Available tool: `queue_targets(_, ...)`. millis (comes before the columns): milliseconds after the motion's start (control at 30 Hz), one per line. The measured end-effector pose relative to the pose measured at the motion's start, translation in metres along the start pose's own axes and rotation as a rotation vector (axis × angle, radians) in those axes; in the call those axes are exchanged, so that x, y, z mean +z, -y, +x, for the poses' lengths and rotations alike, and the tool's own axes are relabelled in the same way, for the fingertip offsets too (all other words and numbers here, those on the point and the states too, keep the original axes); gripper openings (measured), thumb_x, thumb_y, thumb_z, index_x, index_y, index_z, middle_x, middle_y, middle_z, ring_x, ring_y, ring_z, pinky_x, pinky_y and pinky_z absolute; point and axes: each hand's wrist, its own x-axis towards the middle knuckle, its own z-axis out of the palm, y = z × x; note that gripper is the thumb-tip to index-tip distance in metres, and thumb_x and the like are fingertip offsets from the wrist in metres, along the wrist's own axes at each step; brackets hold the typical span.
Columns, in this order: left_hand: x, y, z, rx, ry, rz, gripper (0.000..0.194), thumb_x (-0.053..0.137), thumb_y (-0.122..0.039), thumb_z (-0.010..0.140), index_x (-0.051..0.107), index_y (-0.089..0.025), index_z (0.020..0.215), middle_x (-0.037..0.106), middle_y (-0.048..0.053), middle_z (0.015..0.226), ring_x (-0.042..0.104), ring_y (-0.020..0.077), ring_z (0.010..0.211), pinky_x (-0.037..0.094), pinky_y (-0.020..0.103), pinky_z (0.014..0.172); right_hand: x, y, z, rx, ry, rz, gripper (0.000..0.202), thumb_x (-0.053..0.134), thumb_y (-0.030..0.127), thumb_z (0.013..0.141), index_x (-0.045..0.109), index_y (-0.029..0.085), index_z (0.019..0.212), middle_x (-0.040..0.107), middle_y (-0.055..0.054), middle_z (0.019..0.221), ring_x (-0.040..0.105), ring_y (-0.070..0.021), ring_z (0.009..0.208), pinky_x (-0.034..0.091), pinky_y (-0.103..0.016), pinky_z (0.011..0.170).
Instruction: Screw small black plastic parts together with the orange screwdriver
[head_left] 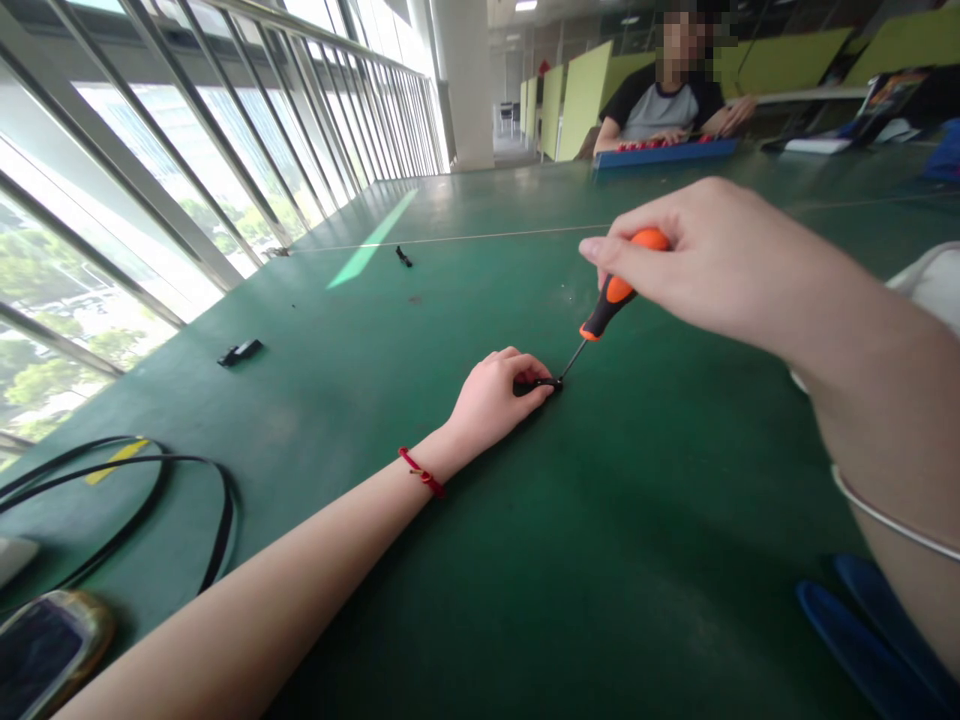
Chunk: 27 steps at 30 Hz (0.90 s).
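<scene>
My right hand [697, 260] is wrapped round the orange and black handle of a screwdriver [604, 308], which slants down to the left. Its thin metal shaft meets the end of a small black part [553, 383] lying low at the green tabletop. My left hand [499, 395] pinches that part between thumb and fingers, with the wrist resting on the table. Most of the part is covered by my fingers, so its kind cannot be made out. A red cord bracelet circles my left wrist.
Small black pieces lie on the green table [360, 380]: one piece [240, 352] at left, another [403, 256] farther back. A black cable [225, 500] and a phone [52, 640] are at lower left. Blue handles [862, 630] show lower right. A person [660, 110] sits opposite behind a blue tray [667, 152].
</scene>
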Motion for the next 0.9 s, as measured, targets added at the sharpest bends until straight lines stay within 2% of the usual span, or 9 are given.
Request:
queue_targets(100,-0.0002,-0.0003,-0.0001,0.004,0.004,0.004,0.016,0.056,-0.027,0.080,0.068,-0.019,0.087,0.059,0.004,0.084,0.055,0.0167,0.080,0.046,0.029,0.072,-0.0003,0.0007,0.0001,-0.027,-0.053,-0.007,0.010,0.055,0.033,0.071,0.058,0.025,0.076,0.051,0.001,0.059,0.040,-0.0124,0.048,0.028,-0.028,0.047)
queue_targets(167,-0.0001,0.0000,-0.0003,0.012,0.002,0.008,0.016,0.056,-0.027,0.080,0.068,-0.019,0.088,0.059,0.004,0.084,0.055,0.0167,0.080,0.046,0.029,0.073,-0.0006,0.0013,-0.0001,-0.022,-0.050,-0.021,0.013,0.058,0.035,0.069,0.058,0.026,0.079,0.054,0.000,0.064,0.043,-0.0134,0.051,0.030,-0.029,0.049)
queue_targets(300,0.0008,0.0014,-0.0006,0.029,-0.007,0.009,0.016,0.056,-0.027,0.080,0.068,-0.020,0.088,0.058,0.003,0.083,0.054,0.0167,0.079,0.046,0.029,0.073,-0.0018,0.0024,-0.0005,-0.003,0.009,-0.048,0.026,0.047,0.044,0.079,0.058,0.024,0.066,0.045,-0.001,0.053,0.040,-0.0137,0.048,0.026,-0.030,0.048)
queue_targets(433,0.0007,0.0015,-0.0005,0.034,-0.008,0.012,0.016,0.056,-0.027,0.080,0.068,-0.020,0.088,0.058,0.003,0.082,0.054,0.0167,0.079,0.046,0.029,0.072,-0.0024,0.0029,-0.0006,-0.022,-0.030,-0.031,0.011,0.059,0.035,0.069,0.058,0.026,0.075,0.053,0.000,0.062,0.045,-0.0147,0.052,0.030,-0.029,0.049)
queue_targets(567,0.0001,0.0010,-0.0004,0.024,-0.004,0.019,0.016,0.056,-0.026,0.080,0.068,-0.020,0.089,0.058,0.004,0.083,0.054,0.0168,0.080,0.046,0.029,0.072,-0.0033,0.0037,-0.0019,0.024,0.041,-0.064,0.033,0.050,0.054,0.076,0.055,0.024,0.061,0.037,0.001,0.047,0.033,-0.0121,0.043,0.025,-0.030,0.045)
queue_targets(633,0.0002,0.0011,-0.0005,0.025,-0.002,0.016,0.016,0.056,-0.027,0.080,0.068,-0.020,0.089,0.058,0.003,0.083,0.054,0.0168,0.080,0.046,0.028,0.072,-0.0026,0.0036,-0.0020,0.005,0.022,-0.047,0.026,0.051,0.048,0.077,0.057,0.024,0.066,0.040,0.001,0.050,0.034,-0.0116,0.043,0.025,-0.029,0.045)
queue_targets(700,0.0006,0.0014,-0.0005,0.030,-0.002,0.014,0.016,0.056,-0.027,0.080,0.068,-0.020,0.088,0.058,0.003,0.083,0.054,0.0167,0.080,0.045,0.028,0.072,-0.0008,0.0030,-0.0015,-0.027,-0.023,-0.025,0.013,0.058,0.037,0.071,0.058,0.025,0.076,0.051,0.001,0.061,0.041,-0.0124,0.049,0.030,-0.028,0.047)
queue_targets(733,0.0008,0.0015,-0.0005,0.033,-0.004,0.013,0.016,0.056,-0.027,0.080,0.068,-0.020,0.088,0.058,0.003,0.082,0.054,0.0166,0.079,0.045,0.028,0.072,0.0002,0.0027,-0.0012,-0.033,-0.035,-0.022,0.015,0.061,0.036,0.068,0.058,0.025,0.079,0.054,0.001,0.064,0.043,-0.0129,0.051,0.031,-0.028,0.048)
queue_targets(900,0.0016,0.0016,-0.0004,0.045,-0.013,0.031,0.016,0.055,-0.027,0.079,0.067,-0.019,0.087,0.058,0.003,0.082,0.054,0.0168,0.079,0.045,0.029,0.073,0.0000,0.0045,-0.0008,-0.024,0.011,-0.018,0.028,0.053,0.048,0.075,0.056,0.024,0.063,0.042,0.002,0.048,0.032,-0.0110,0.045,0.026,-0.027,0.046)
